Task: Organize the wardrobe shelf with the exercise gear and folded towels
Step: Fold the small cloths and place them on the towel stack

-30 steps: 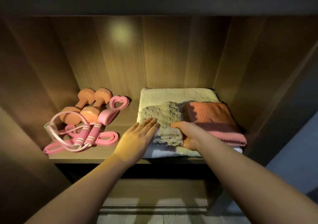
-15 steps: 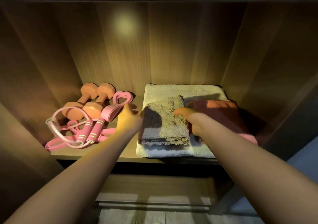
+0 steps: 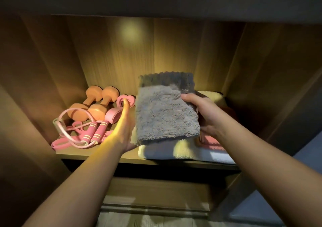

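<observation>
Lifted off cream towel (image 3: 183, 151), grey towel (image 3: 165, 111) sits in right hand (image 3: 206, 117) grip, flat left hand (image 3: 124, 127) against it, near dumbbells (image 3: 95, 104).

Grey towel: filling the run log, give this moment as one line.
grey towel: raised above cream towel | left hand: flat against its left edge | right hand: grips right edge | dumbbells: shelf left

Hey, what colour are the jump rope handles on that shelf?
The jump rope handles are pink with pale yellow stripes, seen clearest in the head view.
</observation>
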`<state>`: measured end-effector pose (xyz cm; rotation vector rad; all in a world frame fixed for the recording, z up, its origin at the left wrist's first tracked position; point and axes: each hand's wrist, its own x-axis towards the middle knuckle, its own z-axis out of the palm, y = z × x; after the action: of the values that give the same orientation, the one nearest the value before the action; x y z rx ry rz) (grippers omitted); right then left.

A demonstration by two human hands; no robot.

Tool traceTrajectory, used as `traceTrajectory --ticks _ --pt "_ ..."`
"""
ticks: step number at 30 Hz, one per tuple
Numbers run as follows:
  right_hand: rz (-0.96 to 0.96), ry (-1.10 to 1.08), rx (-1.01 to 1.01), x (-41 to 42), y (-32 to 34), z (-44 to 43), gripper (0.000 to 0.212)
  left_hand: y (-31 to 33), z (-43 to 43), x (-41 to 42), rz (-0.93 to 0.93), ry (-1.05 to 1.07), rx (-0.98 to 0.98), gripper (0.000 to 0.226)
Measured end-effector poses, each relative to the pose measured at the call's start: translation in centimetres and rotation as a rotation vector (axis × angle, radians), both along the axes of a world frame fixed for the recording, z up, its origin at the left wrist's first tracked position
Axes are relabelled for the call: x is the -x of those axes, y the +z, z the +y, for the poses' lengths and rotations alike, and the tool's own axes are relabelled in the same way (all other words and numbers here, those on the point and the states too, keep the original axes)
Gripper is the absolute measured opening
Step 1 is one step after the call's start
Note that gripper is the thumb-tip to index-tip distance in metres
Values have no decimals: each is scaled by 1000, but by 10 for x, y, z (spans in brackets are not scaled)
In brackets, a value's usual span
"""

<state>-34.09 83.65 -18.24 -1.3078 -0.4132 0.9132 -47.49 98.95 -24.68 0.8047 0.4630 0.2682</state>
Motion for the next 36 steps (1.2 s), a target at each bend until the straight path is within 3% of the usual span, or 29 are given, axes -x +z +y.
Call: traceTrajectory --ticks 2,5,8,10,12,16,18,21,27,31,33,36 --pt "71 50 -71 4 5 -6 12 0 -14 6 35 53 49 85" --pt "78 79 -49 8 5 -16 13 8 -27 8 13 129 16 114" --pt "20 46 58 9 -7 -26 23 21 -30 10 -70 100 102 88" --pt "1 -13 123 9 -16 -30 38 21 -27 14 -113 13 88 82" --pt "-12 -48 165 8 -24 -31 42 17 -22 14 -51 -46 -35 76" --pt "-90 -81 271 9 -34 -25 37 16 -21 5 352 -110 -437 75" --pt "-150 -90 365 9 -39 -17 54 11 -17 -5 475 -33 -520 64" --pt "-180 -84 457 -1 -49 -1 62 3 -5 -29 521 40 -600 40" --pt "-152 -131 537 -24 -64 47 61 -13 25 -80 668 109 -1039 38" --pt "-433 -276 661 -42 -89 74 57 -31 39 -102 806 46 -1152 36" --pt "-598 -261 788 -41 -96 77 60 -39 31 -101 867 79 -1228 35" --pt "-714 -185 811 -38 -101 76 58 -47 26 -98 881 153 -1320 34"
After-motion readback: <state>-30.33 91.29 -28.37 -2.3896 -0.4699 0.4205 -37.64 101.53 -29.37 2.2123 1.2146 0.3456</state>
